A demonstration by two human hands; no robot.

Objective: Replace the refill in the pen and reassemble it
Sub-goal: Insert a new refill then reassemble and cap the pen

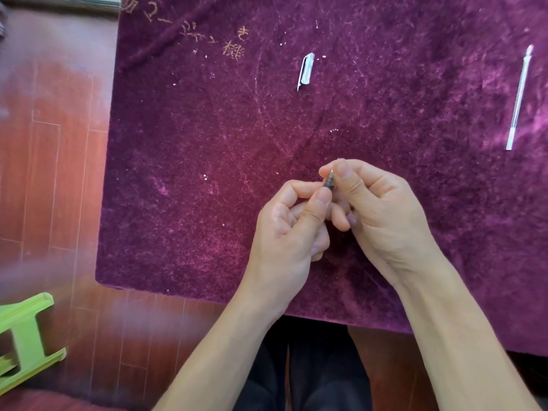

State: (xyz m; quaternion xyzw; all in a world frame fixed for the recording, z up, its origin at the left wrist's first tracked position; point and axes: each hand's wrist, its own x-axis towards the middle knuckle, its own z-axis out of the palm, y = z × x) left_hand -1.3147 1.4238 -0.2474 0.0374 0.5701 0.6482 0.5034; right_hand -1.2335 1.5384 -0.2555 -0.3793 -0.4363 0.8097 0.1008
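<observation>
Over the near middle of the purple cloth (pixel 184 161), my left hand (pixel 292 229) and my right hand (pixel 376 209) meet around a pen (pixel 329 180). Only its dark grip and metal tip show between the fingertips; the rest of the pen is hidden in my hands. My left thumb and forefinger pinch the grip. My right thumb and forefinger close on the tip end. A clear pen cap (pixel 305 71) with a clip lies farther back on the cloth. A thin refill (pixel 519 96) lies at the far right, pointing away from me.
The purple cloth carries gold embroidered characters (pixel 213 37) at its back left. A red-brown wooden floor (pixel 50 143) shows on the left. A green plastic stool (pixel 26 336) stands at the lower left. My dark trousers (pixel 314 375) are under the cloth's near edge.
</observation>
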